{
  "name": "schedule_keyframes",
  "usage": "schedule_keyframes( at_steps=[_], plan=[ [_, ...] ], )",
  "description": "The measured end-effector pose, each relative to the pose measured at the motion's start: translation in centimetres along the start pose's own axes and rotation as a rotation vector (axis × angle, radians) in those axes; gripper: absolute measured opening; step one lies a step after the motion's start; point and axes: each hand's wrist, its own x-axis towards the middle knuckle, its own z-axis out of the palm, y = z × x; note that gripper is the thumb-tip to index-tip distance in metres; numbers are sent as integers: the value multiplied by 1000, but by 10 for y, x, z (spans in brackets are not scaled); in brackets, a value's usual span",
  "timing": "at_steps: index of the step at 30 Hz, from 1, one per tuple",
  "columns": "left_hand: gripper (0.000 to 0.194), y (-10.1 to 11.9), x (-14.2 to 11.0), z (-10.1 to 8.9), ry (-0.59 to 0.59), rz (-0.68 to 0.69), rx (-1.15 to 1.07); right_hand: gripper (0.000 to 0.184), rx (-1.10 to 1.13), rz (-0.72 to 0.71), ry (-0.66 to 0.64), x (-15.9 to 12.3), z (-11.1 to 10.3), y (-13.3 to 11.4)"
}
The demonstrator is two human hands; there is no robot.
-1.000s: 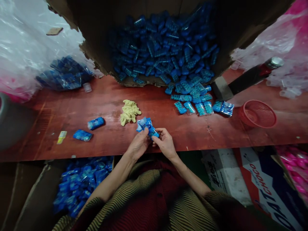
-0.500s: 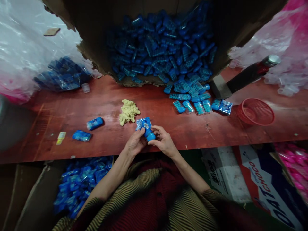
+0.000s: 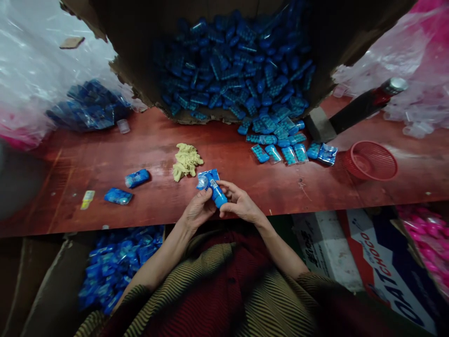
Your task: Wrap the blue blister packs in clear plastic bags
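Grips one blue bottle (image 3: 219, 197) above the middle of the table's (image 3: 157, 208) front edge, seemingly two-handed for steadiness: pinches its upper part and one wrapper (image 3: 208, 177) with the left hand (image 3: 198, 209), clasps its lower end between thumb and fingers of the right hand (image 3: 244, 204). Has two packs (image 3: 137, 178) toward the left end and one yellow cloth (image 3: 187, 161) just beyond, perhaps for easy reach; one basket (image 3: 384, 161) toward the right end; four bottles (image 3: 288, 155) lined up before an uncountable heap (image 3: 238, 70), probably for easy picking.
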Motion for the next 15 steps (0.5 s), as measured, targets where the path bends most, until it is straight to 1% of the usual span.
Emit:
schedule_keyframes(
  at_steps=[4, 7, 11, 15],
  plan=[
    [23, 1, -2, 2, -33, 9, 31, 67, 4, 9, -3, 2, 1, -1],
    [24, 2, -3, 3, -36, 2, 55, 69, -5, 23, 13, 1, 1, -2],
    [26, 2, -6, 8, -91, 13, 114, 66, -25, 20, 43, 0, 0, -4],
    [27, 3, -7, 12, -95, 30, 141, 65, 7, 47, 15, 1, -4, -5]
  ],
)
